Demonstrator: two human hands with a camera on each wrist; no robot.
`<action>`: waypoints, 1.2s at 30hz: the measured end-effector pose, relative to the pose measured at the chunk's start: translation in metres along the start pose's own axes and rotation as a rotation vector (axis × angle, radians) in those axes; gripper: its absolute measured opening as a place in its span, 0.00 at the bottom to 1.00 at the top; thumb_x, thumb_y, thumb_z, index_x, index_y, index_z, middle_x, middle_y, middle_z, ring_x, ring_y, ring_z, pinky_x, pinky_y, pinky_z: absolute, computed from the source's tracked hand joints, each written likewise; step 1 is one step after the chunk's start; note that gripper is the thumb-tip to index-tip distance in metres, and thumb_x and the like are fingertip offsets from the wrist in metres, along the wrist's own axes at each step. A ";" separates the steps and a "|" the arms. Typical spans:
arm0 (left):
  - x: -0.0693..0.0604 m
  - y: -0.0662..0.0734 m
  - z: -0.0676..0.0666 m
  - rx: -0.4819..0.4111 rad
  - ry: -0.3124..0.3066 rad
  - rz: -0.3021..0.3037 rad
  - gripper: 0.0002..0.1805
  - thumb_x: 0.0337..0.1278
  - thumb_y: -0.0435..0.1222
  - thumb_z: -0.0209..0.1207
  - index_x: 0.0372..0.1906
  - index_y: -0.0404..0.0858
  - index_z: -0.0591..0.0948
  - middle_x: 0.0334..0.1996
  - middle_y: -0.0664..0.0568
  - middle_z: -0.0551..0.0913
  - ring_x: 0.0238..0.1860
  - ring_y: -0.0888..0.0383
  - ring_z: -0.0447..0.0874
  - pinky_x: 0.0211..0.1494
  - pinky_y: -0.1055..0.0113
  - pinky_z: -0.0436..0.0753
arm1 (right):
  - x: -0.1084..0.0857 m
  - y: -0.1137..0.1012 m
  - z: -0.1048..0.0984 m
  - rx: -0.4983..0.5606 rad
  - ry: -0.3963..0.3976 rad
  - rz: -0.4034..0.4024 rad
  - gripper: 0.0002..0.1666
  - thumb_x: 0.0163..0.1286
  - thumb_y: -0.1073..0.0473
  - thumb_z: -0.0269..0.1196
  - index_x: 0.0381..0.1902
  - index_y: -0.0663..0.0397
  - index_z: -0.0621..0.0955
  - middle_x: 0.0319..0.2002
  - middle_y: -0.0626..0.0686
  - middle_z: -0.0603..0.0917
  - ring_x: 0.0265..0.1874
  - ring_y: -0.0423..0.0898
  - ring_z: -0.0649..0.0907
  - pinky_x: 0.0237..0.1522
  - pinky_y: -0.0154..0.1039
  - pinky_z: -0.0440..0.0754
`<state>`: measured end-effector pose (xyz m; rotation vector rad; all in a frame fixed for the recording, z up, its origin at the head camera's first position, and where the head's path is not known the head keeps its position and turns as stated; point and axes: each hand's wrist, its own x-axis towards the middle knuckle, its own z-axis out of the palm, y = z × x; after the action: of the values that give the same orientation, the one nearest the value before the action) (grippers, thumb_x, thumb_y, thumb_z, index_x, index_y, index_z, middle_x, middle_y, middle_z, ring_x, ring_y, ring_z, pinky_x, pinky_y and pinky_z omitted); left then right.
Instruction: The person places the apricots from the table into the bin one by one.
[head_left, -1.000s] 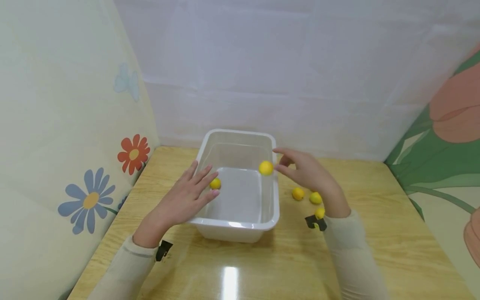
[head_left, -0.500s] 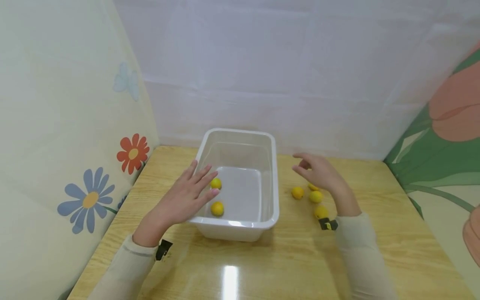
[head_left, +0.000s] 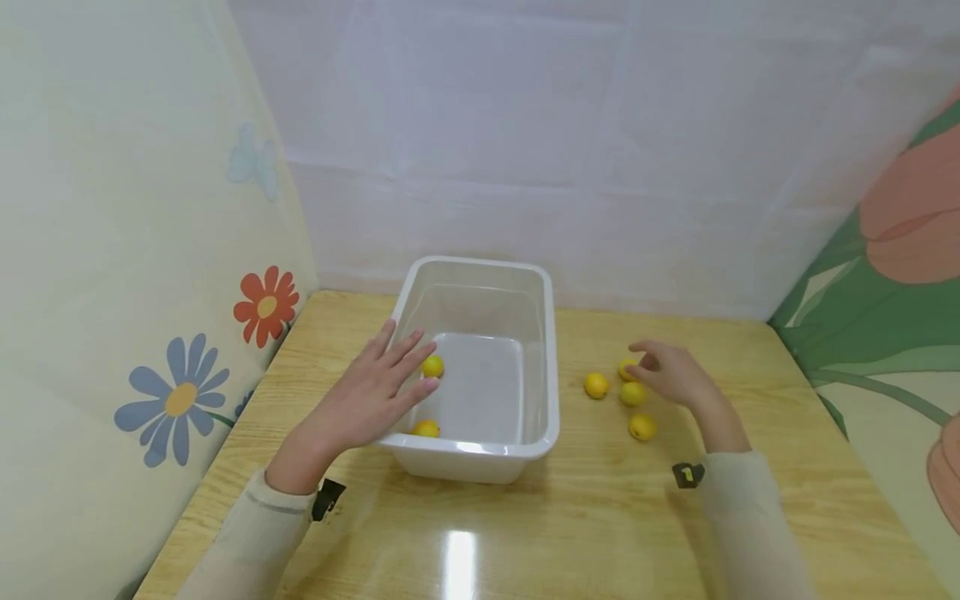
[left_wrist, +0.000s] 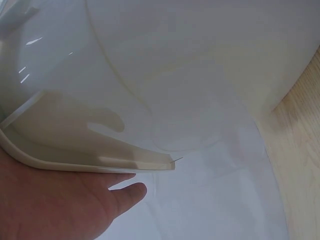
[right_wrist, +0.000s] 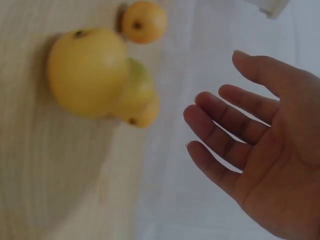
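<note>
My left hand (head_left: 367, 392) rests spread on the left rim of a white plastic tub (head_left: 472, 450). In the left wrist view that hand (left_wrist: 60, 205) lies along the outside of the rim. Two lemon-like yellow fruits sit in the tub, one (head_left: 432, 367) beside my fingers and one (head_left: 426, 428) partly hidden by the near rim. Right of the tub, my right hand (head_left: 675, 375) hovers by several more: an orange-yellow fruit (head_left: 596, 385), a partly covered fruit (head_left: 627, 369), a greenish-yellow fruit (head_left: 632, 394) and a nearer fruit (head_left: 642, 427). The right wrist view shows its loosely bent fingers holding nothing.
The tub stands on a wooden table (head_left: 570, 517) close to a white back sheet (head_left: 480, 150). A flower-printed panel (head_left: 172, 250) closes off the left, another printed panel (head_left: 900, 250) the right. Dark camera mounts (head_left: 687, 475) show at the wrists.
A yellow fruit left my right hand and dropped into the tub, then rolled toward its near wall. The right hand has moved right and down to the fruits. My left hand stays put.
</note>
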<state>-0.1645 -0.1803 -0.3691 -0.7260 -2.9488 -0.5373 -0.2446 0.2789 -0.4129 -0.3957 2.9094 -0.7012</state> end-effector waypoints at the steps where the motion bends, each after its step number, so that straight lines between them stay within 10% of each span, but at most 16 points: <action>1: 0.000 0.000 0.000 0.000 -0.003 -0.003 0.35 0.78 0.57 0.42 0.79 0.45 0.62 0.80 0.44 0.56 0.81 0.36 0.34 0.79 0.39 0.43 | -0.002 0.003 0.001 0.003 -0.004 0.008 0.31 0.76 0.51 0.60 0.68 0.67 0.72 0.48 0.65 0.85 0.46 0.60 0.84 0.49 0.58 0.82; 36: 0.000 0.000 -0.001 -0.005 -0.020 -0.022 0.35 0.77 0.59 0.42 0.79 0.46 0.62 0.80 0.46 0.54 0.81 0.37 0.33 0.79 0.37 0.44 | -0.017 0.044 0.035 0.003 -0.082 0.061 0.31 0.72 0.51 0.65 0.63 0.70 0.76 0.45 0.66 0.85 0.44 0.61 0.84 0.49 0.60 0.81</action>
<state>-0.1643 -0.1804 -0.3679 -0.7046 -2.9784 -0.5424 -0.2322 0.3061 -0.4633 -0.3261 2.8303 -0.6641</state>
